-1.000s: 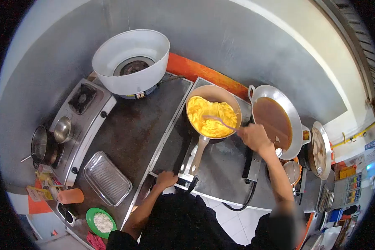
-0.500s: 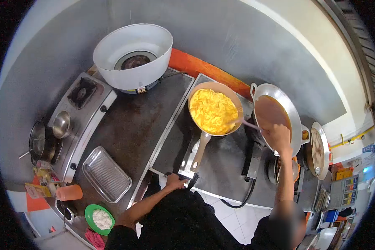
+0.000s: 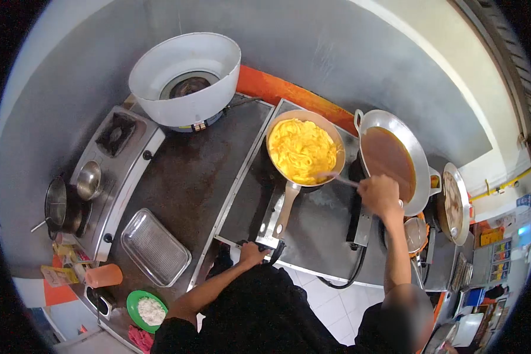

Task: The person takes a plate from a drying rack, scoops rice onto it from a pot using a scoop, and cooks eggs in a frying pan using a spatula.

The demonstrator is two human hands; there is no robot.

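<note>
A beige frying pan with a long handle sits on a burner, full of soft yellow scrambled egg. Closed around a thin, pale utensil, my right hand is to the right of the pan. The utensil's far end reaches the egg at the pan's lower right; its exact kind is blurred. Below the pan handle, my left hand is closed at the front end of the burner's metal control arm, apparently gripping its knob, which the fingers mostly hide.
Right of the pan stands a wide metal wok of brown liquid, with another wok beyond. A burner with a white wind guard is at back left. Nearby are a glass dish, a small stove and a green plate.
My right hand has moved slightly left and down with the utensil, and the egg has shifted into new folds. My left hand stays at the burner control.
</note>
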